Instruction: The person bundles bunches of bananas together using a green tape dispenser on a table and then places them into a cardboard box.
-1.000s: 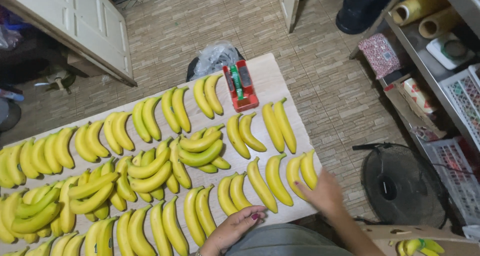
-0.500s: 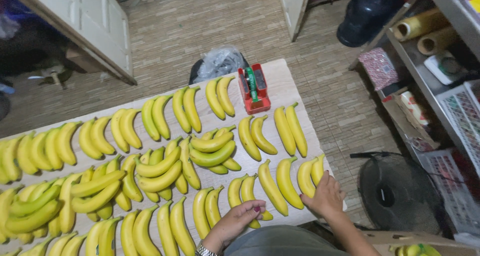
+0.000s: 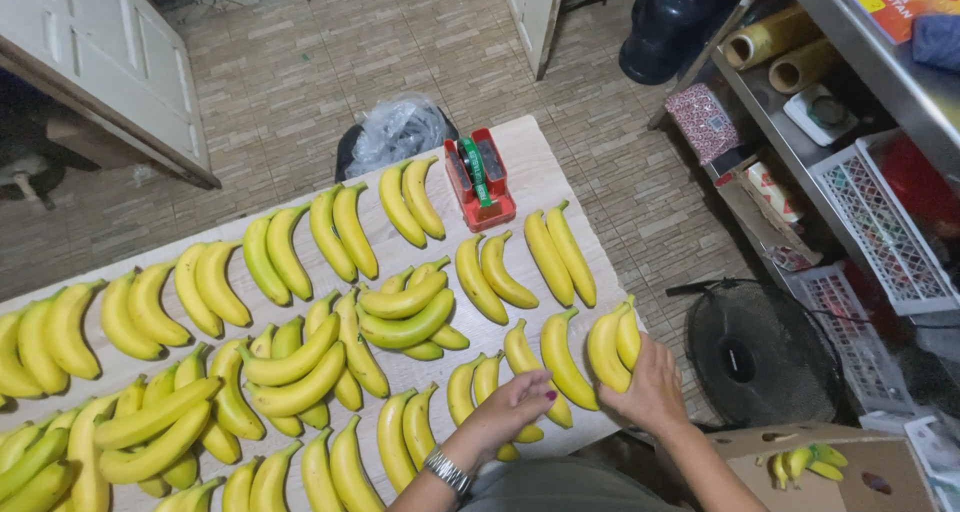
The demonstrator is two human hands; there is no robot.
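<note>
— Where your arms come in at the near edge, how much of you shows?

— Only forearms and hands; your elbows are cut off. Your right hand point(image 3: 652, 387) wraps a pair of yellow bananas point(image 3: 614, 342) at the near right corner of the wooden table point(image 3: 525, 152), fingers curled round their lower ends, which the hand hides.

— And your left?

— Your left hand point(image 3: 515, 407), a wristwatch point(image 3: 446, 470) on its wrist, lies loosely curled over another banana pair point(image 3: 480, 384); you can't tell whether it grips them, since the fingers cover the contact.

— What else is hard to read?

— The banana rows run off the left edge. Beyond the far edge, a crumpled plastic bag point(image 3: 395, 130) partly hides a dark bin. The red tape dispenser point(image 3: 480, 177) sits far right.

— Any change from half a second ago?

— Your right hand has closed further round its pair; the left has barely shifted.
</note>
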